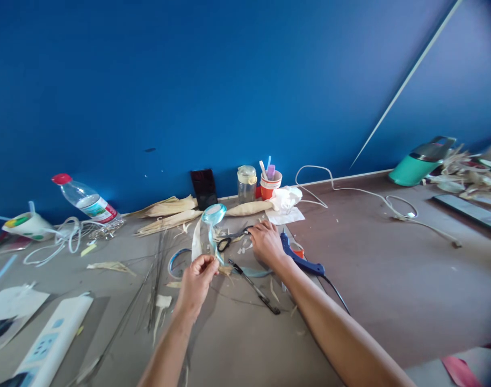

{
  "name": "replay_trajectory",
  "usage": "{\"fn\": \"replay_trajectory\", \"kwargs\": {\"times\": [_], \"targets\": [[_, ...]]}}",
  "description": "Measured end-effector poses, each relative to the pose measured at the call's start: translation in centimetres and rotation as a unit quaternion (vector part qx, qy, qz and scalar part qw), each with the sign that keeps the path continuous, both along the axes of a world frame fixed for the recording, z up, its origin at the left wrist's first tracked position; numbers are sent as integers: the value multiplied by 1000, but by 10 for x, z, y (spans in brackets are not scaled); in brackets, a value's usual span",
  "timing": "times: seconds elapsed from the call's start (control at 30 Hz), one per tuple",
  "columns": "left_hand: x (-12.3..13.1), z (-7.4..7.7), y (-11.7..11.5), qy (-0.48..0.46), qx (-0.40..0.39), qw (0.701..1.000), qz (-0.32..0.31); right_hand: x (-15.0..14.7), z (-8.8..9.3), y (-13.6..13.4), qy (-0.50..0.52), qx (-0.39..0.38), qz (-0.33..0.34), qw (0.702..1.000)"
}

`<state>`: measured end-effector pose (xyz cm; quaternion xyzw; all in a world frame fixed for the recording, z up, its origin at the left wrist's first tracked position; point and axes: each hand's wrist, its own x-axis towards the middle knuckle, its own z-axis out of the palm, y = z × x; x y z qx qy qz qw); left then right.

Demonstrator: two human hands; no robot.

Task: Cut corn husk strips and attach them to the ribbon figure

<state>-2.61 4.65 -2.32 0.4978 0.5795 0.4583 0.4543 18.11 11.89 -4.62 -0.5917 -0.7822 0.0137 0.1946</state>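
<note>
My left hand (199, 279) is closed in a pinch near the table, on the lower end of a shiny light blue ribbon (214, 214) that loops upward. A pale husk-like tuft (225, 270) shows beside its fingertips. My right hand (266, 242) reaches over the table with fingers curled down at a black handle of the scissors (224, 245); its fingertips are partly hidden. Right of that hand lies a blue glue gun (304, 259) with its cord. A black pen (257, 290) lies between my forearms, and a roll of blue tape (177, 263) is left of the ribbon.
Dried corn husks (168, 217), a dark phone (204, 188), a clear jar (246, 184) and a red-white paper cup (271, 185) line the blue wall. A tilted water bottle (90, 201), thin wires (154, 279) and a power strip (54, 336) are left; a green flask (418, 161) stands right.
</note>
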Motion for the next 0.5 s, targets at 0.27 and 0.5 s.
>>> {"fn": "replay_trajectory", "kwargs": {"times": [0.27,0.5], "targets": [[-14,-8,8,-28,9,999,40,-1,-1,0,-35,-9,-50,998],[-15,-9,9,-28,8,998,46,-1,2,-2,24,66,-66,995]]}}
